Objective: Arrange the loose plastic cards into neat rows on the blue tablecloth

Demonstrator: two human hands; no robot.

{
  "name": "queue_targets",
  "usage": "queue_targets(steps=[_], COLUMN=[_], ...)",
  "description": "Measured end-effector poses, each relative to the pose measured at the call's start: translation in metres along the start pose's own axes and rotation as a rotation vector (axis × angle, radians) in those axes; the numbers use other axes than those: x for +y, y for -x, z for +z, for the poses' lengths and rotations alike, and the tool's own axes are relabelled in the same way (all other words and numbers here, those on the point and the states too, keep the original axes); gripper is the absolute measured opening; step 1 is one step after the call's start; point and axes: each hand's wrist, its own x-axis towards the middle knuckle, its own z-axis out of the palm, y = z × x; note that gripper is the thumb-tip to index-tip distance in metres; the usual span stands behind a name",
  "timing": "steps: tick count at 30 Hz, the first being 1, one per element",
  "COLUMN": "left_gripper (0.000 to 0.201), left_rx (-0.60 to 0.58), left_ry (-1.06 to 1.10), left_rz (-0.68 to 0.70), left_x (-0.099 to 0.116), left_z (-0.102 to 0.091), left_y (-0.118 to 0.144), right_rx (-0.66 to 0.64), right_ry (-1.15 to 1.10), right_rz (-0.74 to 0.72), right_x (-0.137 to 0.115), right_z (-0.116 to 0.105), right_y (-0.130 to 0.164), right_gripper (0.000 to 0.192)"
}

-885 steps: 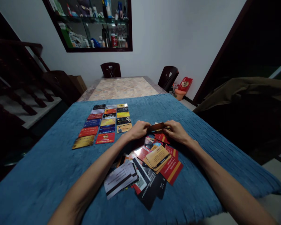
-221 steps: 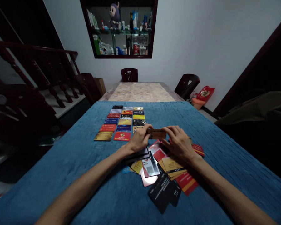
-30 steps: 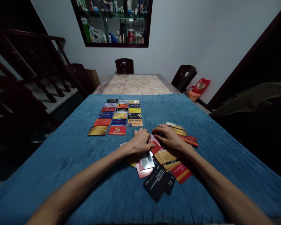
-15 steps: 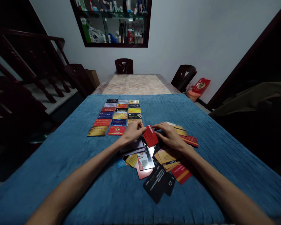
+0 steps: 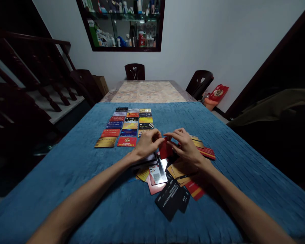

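Note:
A red card stands tilted above a loose pile, held between both hands. My left hand pinches its left edge between thumb and fingers. On its right edge, the thumb and fingertips of my right hand are closed. Beneath lie a white card with a printed square, black cards, tan cards and a red-and-yellow card. To the left, cards lie in three columns, among them a gold card and a red card with a round emblem. My left hand partly hides the third column.
A blue cloth covers the near part of the table; the patterned tabletop shows beyond. More red cards lie right of my right hand. Dark chairs stand around the far end. A red bag is on the right.
My right hand has closed in on the red card's right edge, and the card has turned more upright. My left hand has shifted slightly right. The laid-out cards have not moved.

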Motion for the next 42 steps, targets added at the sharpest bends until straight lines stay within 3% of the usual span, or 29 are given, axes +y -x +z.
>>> queue_targets(steps=[5,13,19,24,29,36,42], left_gripper=[0.016,0.032,0.024,0.021,0.029,0.036,0.037], left_rx=[-0.055,-0.314,-0.419,-0.484,-0.490,-0.359,-0.302], left_ry=[0.096,0.572,0.652,0.556,0.390,0.157,0.061], left_rz=[-0.023,-0.208,-0.274,-0.201,-0.077,-0.048,0.024], left_x=[-0.003,-0.023,-0.018,-0.021,-0.024,-0.021,-0.024], left_z=[-0.002,0.000,-0.002,-0.003,-0.005,-0.003,0.002], left_y=[-0.001,-0.001,0.003,0.003,0.002,0.004,0.006], right_rx=[0.010,0.093,0.086,0.022,0.036,0.008,0.041], right_ry=[-0.086,-0.217,-0.372,-0.502,-0.487,-0.426,-0.331], right_rz=[0.016,0.167,0.202,0.203,0.177,0.091,0.138], right_x=[0.004,0.013,0.011,0.012,0.013,0.016,0.023], right_z=[-0.002,-0.004,-0.007,-0.005,-0.006,-0.010,-0.010], right_y=[0.000,0.001,0.000,0.000,0.001,0.002,0.005], right_gripper=[0.022,0.016,0.012,0.014,0.013,0.010,0.020])
